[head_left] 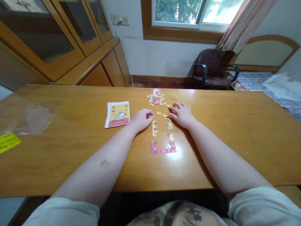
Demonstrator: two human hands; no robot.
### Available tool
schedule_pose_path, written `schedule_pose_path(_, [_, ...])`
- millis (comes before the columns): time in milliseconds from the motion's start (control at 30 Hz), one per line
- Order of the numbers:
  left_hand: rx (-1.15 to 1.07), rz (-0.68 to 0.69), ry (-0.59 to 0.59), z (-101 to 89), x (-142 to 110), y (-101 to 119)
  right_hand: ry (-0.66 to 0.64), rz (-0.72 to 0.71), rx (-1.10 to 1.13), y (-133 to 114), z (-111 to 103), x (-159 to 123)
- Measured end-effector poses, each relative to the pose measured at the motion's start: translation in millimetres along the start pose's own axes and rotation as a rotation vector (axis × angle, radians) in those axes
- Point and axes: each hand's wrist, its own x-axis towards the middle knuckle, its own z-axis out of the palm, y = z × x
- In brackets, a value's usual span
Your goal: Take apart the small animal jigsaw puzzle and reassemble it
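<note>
My left hand (pixel 142 120) rests on the table left of a partly joined jigsaw puzzle, its fingers curled together. Whatever they may pinch is too small to make out. Fingers apart, my right hand (pixel 182 115) lies with its fingertips beside loose yellow puzzle pieces (pixel 164 115). Between the hands and my body, a pink bottom border (pixel 163 151) forms a U shape. Separate yellow side strips stand above it, one on the left (pixel 154 128) and one on the right (pixel 169 123). A pile of mixed puzzle pieces (pixel 156 99) lies beyond both hands.
Left of my left hand lies a reference picture (pixel 118 115) of a white animal on yellow and pink. A clear plastic bag (pixel 35 117) and a yellow label (pixel 9 142) are at the table's left. Cabinets (pixel 94 59) and an office chair (pixel 210 67) stand beyond the wooden table (pixel 225 135).
</note>
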Motion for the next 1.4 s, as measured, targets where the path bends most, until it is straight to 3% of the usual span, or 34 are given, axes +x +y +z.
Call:
schedule_pose_path(200, [-0.179,-0.080,0.038,4.5,3.7,-3.5,0.114,-0.044,0.075,-0.6,-5.0,-6.6])
schedule_pose_path(333, [-0.257,-0.153,0.083,4.3,4.8,-4.4,0.149,-0.072,0.093,-12.6,-20.5,-3.9])
schedule_pose_path(467, [-0.295,-0.181,0.088,3.3,3.3,-1.5,0.040,-0.023,0.091,-16.1,-47.1,28.4])
schedule_pose_path(567, [-0.287,-0.183,0.070,2.3,1.9,0.3,0.080,0.127,0.101,-2.7,-57.7,60.3])
schedule_pose_path(700, [-0.292,-0.204,0.071,2.6,2.1,-0.1,0.113,0.138,0.128,13.7,-37.8,84.6])
schedule_pose_path(867, [-0.284,-0.207,0.063,4.7,2.7,-1.7,-0.015,-0.032,0.044,6.1,-5.9,89.2])
schedule_pose_path(1233, [-0.251,-0.204,0.041,3.7,3.3,-1.3,-0.034,-0.261,0.012,-21.0,1.8,82.1])
schedule_pose_path(1400, [-0.254,-0.209,0.035,4.3,3.6,-2.9,-0.021,-0.262,0.016,-17.8,5.0,83.0])
